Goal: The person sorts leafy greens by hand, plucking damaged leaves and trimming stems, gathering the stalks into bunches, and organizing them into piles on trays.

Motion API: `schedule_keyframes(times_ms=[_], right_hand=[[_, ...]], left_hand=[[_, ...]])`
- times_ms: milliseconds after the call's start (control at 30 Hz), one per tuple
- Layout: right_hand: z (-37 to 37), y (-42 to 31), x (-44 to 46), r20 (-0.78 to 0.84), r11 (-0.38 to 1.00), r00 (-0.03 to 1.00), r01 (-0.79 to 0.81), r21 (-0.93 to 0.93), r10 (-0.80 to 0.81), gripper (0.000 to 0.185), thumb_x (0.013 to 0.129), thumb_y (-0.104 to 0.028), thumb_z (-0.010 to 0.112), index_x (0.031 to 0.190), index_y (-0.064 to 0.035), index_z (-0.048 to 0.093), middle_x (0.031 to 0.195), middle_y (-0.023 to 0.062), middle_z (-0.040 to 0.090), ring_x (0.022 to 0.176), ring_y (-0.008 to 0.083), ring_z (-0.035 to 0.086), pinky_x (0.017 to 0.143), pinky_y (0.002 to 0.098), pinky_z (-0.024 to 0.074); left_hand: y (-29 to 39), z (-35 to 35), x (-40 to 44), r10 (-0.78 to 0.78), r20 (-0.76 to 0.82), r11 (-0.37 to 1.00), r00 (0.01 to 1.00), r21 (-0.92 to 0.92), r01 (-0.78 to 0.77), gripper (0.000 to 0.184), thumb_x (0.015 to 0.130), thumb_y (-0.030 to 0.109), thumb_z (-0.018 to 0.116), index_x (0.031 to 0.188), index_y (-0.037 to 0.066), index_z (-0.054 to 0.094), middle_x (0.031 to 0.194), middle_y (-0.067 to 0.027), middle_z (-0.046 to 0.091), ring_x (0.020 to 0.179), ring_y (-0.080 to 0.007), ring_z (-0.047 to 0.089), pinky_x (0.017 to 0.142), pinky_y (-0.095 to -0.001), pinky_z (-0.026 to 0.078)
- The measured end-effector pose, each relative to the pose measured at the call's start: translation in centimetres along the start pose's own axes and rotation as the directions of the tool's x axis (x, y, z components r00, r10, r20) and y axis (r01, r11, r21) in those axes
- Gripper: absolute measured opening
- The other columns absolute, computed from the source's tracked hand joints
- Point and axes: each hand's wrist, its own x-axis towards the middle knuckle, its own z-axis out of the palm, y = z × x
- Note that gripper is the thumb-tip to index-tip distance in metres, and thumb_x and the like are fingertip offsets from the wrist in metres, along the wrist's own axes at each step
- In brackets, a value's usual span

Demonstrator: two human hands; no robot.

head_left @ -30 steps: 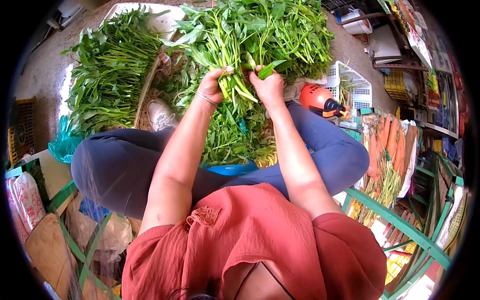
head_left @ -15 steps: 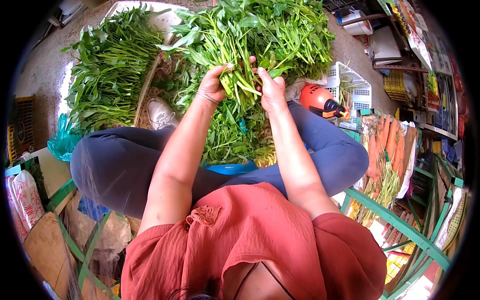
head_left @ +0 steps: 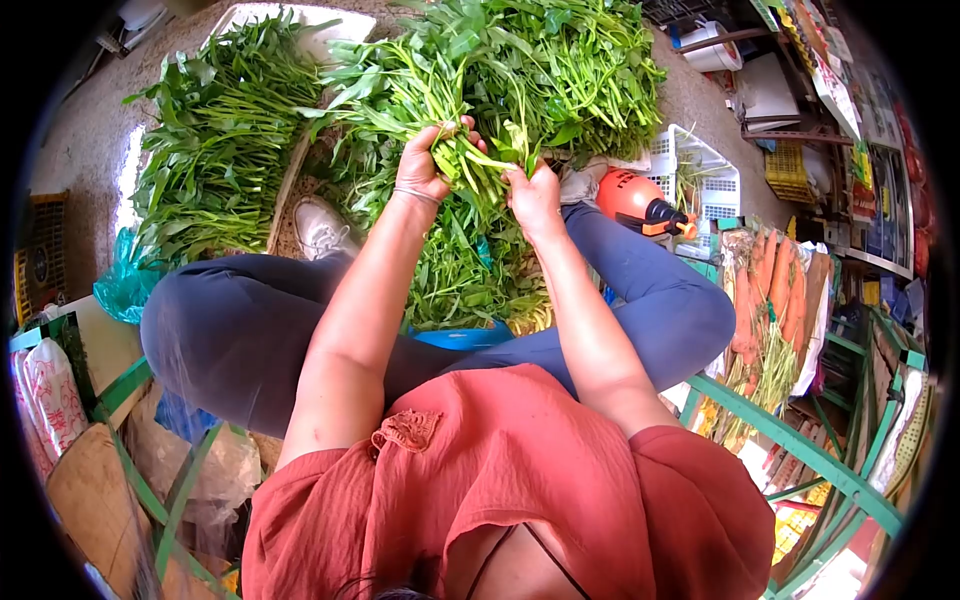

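My left hand (head_left: 428, 162) is wrapped round a bunch of leafy green stems (head_left: 456, 150), its cut ends pointing back toward me. Close beside it, my right hand (head_left: 532, 195) pinches a leafy stem (head_left: 518, 145) at the bunch's right side, with leaves standing up above the fingers. Beyond both hands lies a large heap of the same greens (head_left: 570, 75). More loose greens (head_left: 460, 270) fill a blue basin (head_left: 462, 337) between my legs.
At left, a white tray (head_left: 335, 28) holds stacked greens (head_left: 215, 150). An orange spray bottle (head_left: 632, 195) stands right of my hands, by a white plastic crate (head_left: 722, 180). Carrots (head_left: 772, 280) lie farther right, near a green metal frame (head_left: 800, 450). A teal plastic bag (head_left: 128, 280) sits at left.
My right hand has moved slightly down and closed on a leafy stem, which now stands more upright. My left hand keeps the bunch, its fingers curled further round it.
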Motion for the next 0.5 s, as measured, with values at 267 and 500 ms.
schedule_keyframes(times_ms=[267, 500], right_hand=[[-2.5, -0.4, -3.6, 0.049, 0.897, 0.998, -0.017, -0.441, 0.043, 0.012, 0.082, -0.006, 0.048, 0.091, 0.0009, 0.052, 0.069, 0.0105, 0.058, 0.063, 0.0191, 0.058, 0.06, 0.0302, 0.045], [-3.3, 0.5, -2.2, -0.13, 0.917, 0.988, 0.03, -0.398, -0.089, 0.012, 0.082, -0.011, 0.049, 0.09, -0.0016, 0.05, 0.066, 0.0106, 0.059, 0.062, 0.0228, 0.059, 0.058, 0.0338, 0.0449]], left_hand=[[0.8, 1.4, -0.2, 0.049, 0.086, 0.996, 0.995, -0.075, -0.043, 0.023, 0.071, 0.013, 0.054, 0.089, 0.0, 0.046, 0.081, -0.0075, 0.05, 0.072, -0.0194, 0.05, 0.073, -0.0334, 0.045], [1.5, 0.7, -1.1, -0.037, 0.048, 0.993, 0.998, 0.117, 0.032, 0.046, 0.072, 0.01, 0.052, 0.113, -0.009, 0.041, 0.11, -0.0166, 0.051, 0.09, -0.0274, 0.055, 0.079, -0.0378, 0.048]])
